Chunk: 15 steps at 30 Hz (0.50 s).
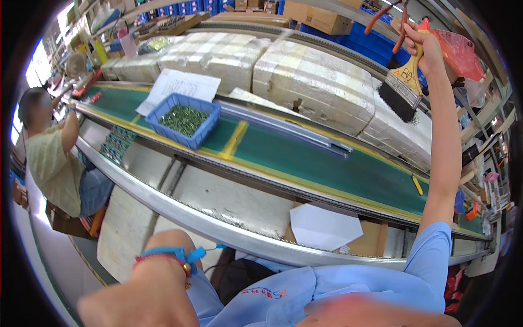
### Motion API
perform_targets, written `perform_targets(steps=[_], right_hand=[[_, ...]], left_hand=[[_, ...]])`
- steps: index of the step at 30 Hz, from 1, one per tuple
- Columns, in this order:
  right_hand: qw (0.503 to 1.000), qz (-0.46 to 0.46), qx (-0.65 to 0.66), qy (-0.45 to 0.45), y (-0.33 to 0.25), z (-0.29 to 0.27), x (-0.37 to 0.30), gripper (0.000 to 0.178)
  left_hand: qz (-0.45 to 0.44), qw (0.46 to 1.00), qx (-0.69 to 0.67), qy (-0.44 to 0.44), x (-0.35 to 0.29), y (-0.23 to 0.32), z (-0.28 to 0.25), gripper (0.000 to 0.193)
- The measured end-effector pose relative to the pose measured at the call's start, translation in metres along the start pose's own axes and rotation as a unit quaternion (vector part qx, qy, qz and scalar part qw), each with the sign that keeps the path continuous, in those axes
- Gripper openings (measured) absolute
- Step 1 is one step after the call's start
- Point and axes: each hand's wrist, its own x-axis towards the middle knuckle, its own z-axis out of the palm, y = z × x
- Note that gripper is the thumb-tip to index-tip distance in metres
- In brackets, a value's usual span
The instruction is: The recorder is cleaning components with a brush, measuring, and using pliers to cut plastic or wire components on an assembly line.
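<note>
Gripping a wide black-bristled brush [402, 90] by its handle, the right grip [426, 48] in the head view is raised well to the right of the blue tray [171, 135]. Red-handled pliers [376, 20] show just beside that grip. Well below the tray, the left grip [133, 300] is blurred; its closure cannot be determined. Green pieces [184, 120] lie inside the tray, on the green surface [294, 171].
</note>
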Motion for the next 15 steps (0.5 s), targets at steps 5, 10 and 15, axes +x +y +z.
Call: perform_targets(steps=[5,10,15], right_hand=[[0.992,-0.115,0.000,-0.059,0.014,-0.006,0.056,0.016],[0.978,-0.074,0.001,0.197,0.016,0.008,0.119,0.007],[0.972,-0.020,-0.089,0.215,0.074,-0.001,0.165,0.007]], left_hand=[[-0.109,0.990,-0.072,-0.058,-0.011,0.003,-0.012,0.039],[-0.121,0.988,0.086,0.048,-0.033,0.006,-0.069,0.061],[-0.221,0.941,0.207,0.153,-0.079,-0.011,-0.118,0.067]])
